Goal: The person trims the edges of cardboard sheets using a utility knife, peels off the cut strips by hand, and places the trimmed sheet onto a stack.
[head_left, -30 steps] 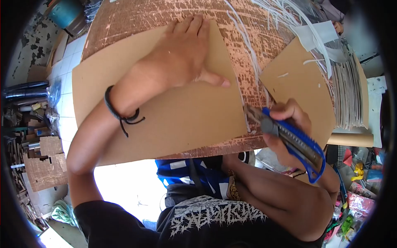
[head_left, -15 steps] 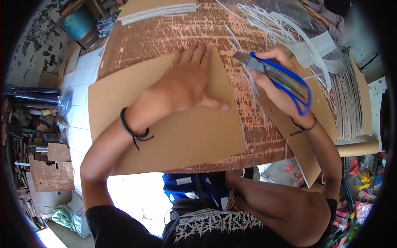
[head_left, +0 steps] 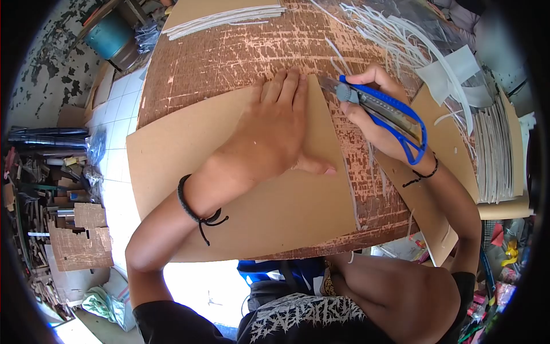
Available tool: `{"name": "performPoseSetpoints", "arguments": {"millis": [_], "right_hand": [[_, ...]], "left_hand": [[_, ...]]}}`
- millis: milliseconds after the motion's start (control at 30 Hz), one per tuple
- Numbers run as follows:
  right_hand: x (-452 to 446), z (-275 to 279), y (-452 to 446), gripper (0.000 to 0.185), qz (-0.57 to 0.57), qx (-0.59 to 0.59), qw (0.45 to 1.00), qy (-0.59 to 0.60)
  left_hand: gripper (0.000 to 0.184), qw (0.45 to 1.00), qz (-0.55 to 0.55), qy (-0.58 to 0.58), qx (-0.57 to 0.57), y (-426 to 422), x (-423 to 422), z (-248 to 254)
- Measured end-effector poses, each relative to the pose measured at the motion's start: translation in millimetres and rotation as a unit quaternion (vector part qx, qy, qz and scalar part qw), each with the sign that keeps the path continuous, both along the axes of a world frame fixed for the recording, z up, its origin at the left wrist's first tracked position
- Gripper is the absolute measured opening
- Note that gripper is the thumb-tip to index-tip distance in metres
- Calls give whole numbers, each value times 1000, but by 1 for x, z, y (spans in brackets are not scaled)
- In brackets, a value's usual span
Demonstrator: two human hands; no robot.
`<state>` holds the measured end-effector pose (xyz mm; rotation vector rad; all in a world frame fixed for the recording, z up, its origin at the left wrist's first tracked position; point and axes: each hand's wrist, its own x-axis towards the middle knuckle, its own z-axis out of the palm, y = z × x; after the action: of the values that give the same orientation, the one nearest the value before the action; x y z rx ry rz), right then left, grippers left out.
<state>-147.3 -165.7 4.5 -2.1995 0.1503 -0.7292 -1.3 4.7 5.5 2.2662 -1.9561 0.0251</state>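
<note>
A large brown cardboard sheet (head_left: 269, 212) lies on the scratched wooden table (head_left: 217, 57). Pressed flat on its upper part is my left hand (head_left: 269, 132), fingers stretched toward the far edge and thumb out to the right. My right hand (head_left: 378, 109) grips a blue utility knife (head_left: 395, 114) at the sheet's far right corner. The blade points left, with its tip at or just above that corner; contact cannot be made out. A thin pale strip (head_left: 350, 200) runs along the sheet's right edge.
White strips (head_left: 389, 40) are heaped at the back right, near a white piece (head_left: 450, 69). Another cardboard sheet (head_left: 441, 132) lies under my right forearm, beside a stack of sheets (head_left: 495, 155). More layered board (head_left: 223, 17) sits at the far left edge.
My right hand has moved with the knife from the sheet's near right corner up to its far right corner. My left hand remains flat on the cardboard. The camera view has shifted.
</note>
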Motion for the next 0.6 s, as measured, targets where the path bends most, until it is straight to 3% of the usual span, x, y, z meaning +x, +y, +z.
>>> {"name": "performPoseSetpoints", "arguments": {"millis": [67,267,300,400,500,567,600], "right_hand": [[-10,-1,6,27,13,35,999,-9],[-77,23,50,28,-1,109,988,113],[-89,17,50,32,37,19,996,77],[-127,22,68,35,63,99,986,116],[-150,38,56,38,129,23,974,186],[-151,38,52,25,18,81,993,86],[-148,36,47,22,-72,-27,996,46]], "left_hand": [[141,1000,0,4,-5,1,0,-1],[140,1000,-4,10,-22,1,1,-3],[140,1000,-5,10,-22,1,2,-3],[139,1000,-8,10,-24,2,3,-6],[137,1000,-13,15,-21,2,5,-6],[136,1000,-15,19,-11,2,4,-4],[135,1000,-14,19,-4,2,3,-2]]}}
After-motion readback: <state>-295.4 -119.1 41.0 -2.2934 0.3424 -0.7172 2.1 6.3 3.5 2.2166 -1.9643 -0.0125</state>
